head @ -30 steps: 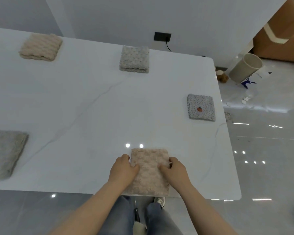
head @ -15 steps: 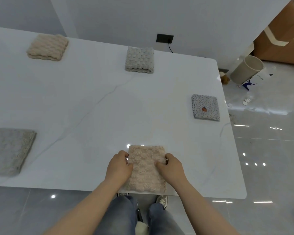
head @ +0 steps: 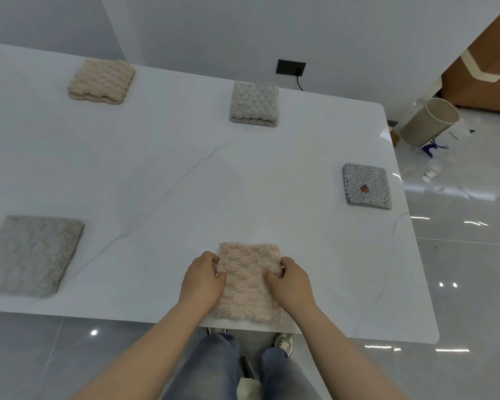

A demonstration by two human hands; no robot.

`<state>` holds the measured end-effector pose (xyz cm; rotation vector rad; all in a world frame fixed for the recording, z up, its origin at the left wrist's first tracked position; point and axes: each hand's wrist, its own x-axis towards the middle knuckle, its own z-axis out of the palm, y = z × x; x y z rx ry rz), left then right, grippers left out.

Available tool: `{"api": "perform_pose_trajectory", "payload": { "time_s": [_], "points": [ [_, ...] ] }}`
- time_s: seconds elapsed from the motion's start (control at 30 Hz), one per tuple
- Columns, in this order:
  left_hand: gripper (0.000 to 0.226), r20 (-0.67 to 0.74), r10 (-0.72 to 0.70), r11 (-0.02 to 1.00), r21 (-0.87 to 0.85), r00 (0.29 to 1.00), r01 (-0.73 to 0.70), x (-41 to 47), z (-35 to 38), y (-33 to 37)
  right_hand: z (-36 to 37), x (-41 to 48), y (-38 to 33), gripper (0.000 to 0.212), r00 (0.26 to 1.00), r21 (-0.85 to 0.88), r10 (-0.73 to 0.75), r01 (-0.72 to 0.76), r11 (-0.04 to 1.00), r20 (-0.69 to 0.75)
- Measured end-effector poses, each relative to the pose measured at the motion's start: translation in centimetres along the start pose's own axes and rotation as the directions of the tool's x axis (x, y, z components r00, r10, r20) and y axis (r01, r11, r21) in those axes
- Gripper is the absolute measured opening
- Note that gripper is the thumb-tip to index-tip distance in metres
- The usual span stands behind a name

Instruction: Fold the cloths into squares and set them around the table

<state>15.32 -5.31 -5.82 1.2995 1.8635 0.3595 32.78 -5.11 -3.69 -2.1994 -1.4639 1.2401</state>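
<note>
The fluffy peach-pink folded cloth [head: 250,290] looks light, soft and floppy, so I judge it best taken at its two side edges, where the layers can be pinched together. My left grip [head: 202,281] and right grip [head: 292,285] each pinch one side edge, thumbs on top. It lies flat near the front edge of the white marble-look worktop [head: 171,174], rectangular and bobbled, its edges fairly even.

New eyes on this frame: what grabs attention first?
The left hand and right hand pinch the side edges of a fluffy pink cloth at the near edge of the white table. Next, four folded cloths ring the top: beige cloth far left, pale grey cloth far centre, patterned cloth at the right edge, large grey cloth near left.
</note>
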Motion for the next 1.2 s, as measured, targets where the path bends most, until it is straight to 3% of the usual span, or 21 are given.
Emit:
{"api": "perform_pose_trajectory", "payload": {
  "time_s": [0.9, 1.07, 1.2],
  "points": [
    [0.025, -0.043, 0.018, 0.999, -0.036, 0.999, -0.019, 0.6, -0.5, -0.5, 0.8, 0.8, 0.0, 0.018, 0.998, -0.011, -0.013, 0.012, 1.000, -0.054],
    [0.030, -0.075, 0.007, 0.999, -0.045, 0.997, -0.011, 0.2, -1.2, -0.2, 0.0, 0.5, -0.4, 0.044, 0.999, 0.032, 0.024, -0.022, 0.999, -0.046],
    [0.032, -0.121, 0.063, 0.994, -0.077, 0.991, -0.073, 0.1, -3.0, 1.2, -1.8, 0.3, -1.5, 0.046, 0.990, 0.021, -0.031, 0.035, 0.999, -0.135]
  ]
}}
